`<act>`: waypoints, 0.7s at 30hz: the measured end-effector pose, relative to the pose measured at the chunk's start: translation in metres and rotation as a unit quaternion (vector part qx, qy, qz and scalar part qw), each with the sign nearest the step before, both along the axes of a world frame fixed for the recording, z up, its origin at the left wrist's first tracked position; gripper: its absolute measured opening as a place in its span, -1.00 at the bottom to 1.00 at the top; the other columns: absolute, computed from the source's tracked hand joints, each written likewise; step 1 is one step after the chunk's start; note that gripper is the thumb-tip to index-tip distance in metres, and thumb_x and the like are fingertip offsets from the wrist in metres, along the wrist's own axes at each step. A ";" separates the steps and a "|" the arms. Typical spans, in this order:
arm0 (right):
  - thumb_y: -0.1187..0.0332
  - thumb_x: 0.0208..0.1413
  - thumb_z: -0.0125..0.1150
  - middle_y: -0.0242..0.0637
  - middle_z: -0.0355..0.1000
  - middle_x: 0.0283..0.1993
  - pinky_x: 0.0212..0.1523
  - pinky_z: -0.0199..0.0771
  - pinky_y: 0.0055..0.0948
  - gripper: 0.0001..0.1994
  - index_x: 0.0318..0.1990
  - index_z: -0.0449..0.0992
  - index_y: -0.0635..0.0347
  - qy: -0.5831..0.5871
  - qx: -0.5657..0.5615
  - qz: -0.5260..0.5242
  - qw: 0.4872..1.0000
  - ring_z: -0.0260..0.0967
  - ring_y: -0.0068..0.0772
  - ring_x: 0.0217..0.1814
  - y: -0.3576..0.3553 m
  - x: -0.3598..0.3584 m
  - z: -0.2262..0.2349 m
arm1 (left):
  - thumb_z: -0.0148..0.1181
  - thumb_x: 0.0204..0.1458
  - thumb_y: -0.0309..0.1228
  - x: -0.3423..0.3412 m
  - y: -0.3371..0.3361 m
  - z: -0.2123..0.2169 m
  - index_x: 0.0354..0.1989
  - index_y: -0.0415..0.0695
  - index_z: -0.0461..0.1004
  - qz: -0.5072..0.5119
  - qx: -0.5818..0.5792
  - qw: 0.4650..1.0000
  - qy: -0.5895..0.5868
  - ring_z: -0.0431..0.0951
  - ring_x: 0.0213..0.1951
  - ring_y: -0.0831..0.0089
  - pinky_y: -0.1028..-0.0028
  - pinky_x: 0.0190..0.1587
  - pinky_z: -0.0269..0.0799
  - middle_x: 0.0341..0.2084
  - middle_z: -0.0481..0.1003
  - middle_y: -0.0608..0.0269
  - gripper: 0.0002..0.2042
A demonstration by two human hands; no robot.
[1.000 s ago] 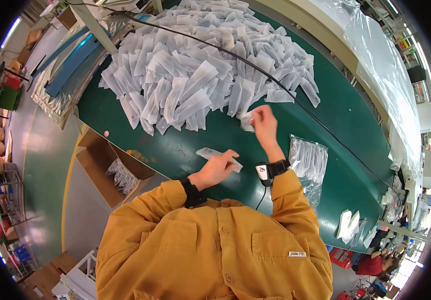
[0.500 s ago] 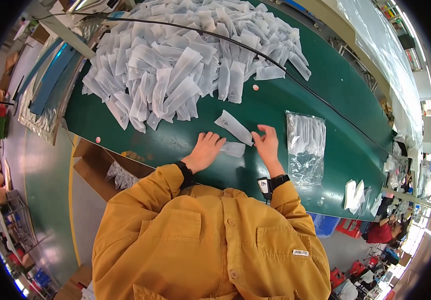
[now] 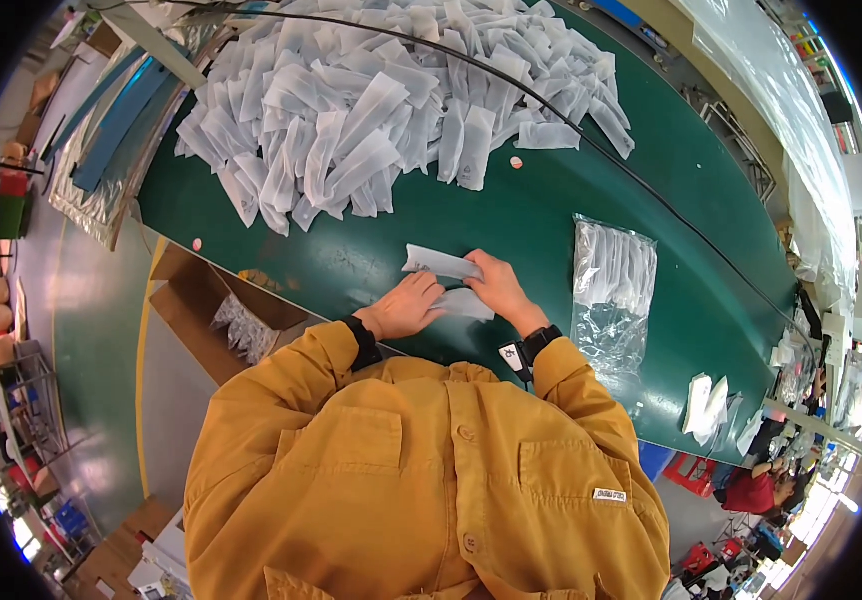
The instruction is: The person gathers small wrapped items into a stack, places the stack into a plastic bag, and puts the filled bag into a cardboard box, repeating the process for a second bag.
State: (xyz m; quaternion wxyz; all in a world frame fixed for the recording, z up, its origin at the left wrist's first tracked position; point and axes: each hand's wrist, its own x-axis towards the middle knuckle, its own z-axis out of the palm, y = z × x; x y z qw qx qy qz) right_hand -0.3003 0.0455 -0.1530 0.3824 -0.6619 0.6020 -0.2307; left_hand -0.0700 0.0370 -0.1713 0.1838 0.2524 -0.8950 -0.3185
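Apparently, far pouch (image 3: 439, 261) pinched at right end by right hand (image 3: 496, 288) | near pouch (image 3: 468, 304) touched by left hand (image 3: 403, 306), grip can't be told | pouches best kept uncreased

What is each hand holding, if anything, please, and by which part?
The right hand holds the upper pouch by its right end; whether the left hand grips the lower pouch cannot be told.
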 end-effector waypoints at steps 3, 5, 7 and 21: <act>0.52 -0.07 0.27 -0.04 0.48 -0.19 -0.11 0.45 -0.16 -0.69 -0.11 0.43 0.23 0.000 -0.041 0.053 0.998 0.44 0.11 -0.12 0.005 -0.003 -0.003 | 0.31 -0.17 -0.37 -0.001 0.001 -0.003 -0.13 -0.14 0.39 0.019 -0.059 0.998 0.002 0.33 -0.05 0.05 0.23 0.04 0.30 -0.18 0.32 0.06 -0.61; 0.55 -0.06 0.21 -0.07 0.48 -0.20 -0.10 0.45 -0.15 -0.70 -0.11 0.44 0.21 0.015 -0.057 0.076 0.995 0.43 0.11 -0.12 0.008 -0.006 0.000 | 0.31 -0.19 -0.37 -0.006 -0.003 0.010 -0.14 -0.14 0.39 0.027 -0.089 0.996 0.003 0.32 -0.03 0.05 0.22 0.04 0.29 -0.16 0.32 0.07 -0.61; 0.57 -0.06 0.17 -0.09 0.48 -0.20 -0.10 0.45 -0.14 -0.71 -0.11 0.45 0.21 0.022 -0.067 0.089 0.994 0.43 0.11 -0.12 0.009 -0.008 0.001 | 0.30 -0.21 -0.41 -0.010 -0.011 0.030 -0.16 -0.12 0.38 0.056 -0.161 0.985 0.004 0.31 -0.01 0.07 0.18 0.05 0.27 -0.12 0.32 0.09 -0.62; 0.50 0.00 0.09 -0.05 0.44 -0.09 -0.16 0.46 -0.19 -0.71 -0.06 0.40 0.21 -0.025 0.037 0.077 0.996 0.41 0.07 -0.15 0.029 -0.020 0.012 | 0.29 -0.22 -0.44 -0.015 0.005 -0.005 -0.24 -0.10 0.36 0.061 -0.113 0.992 -0.012 0.31 0.07 0.13 0.17 0.06 0.23 -0.01 0.34 0.15 -0.67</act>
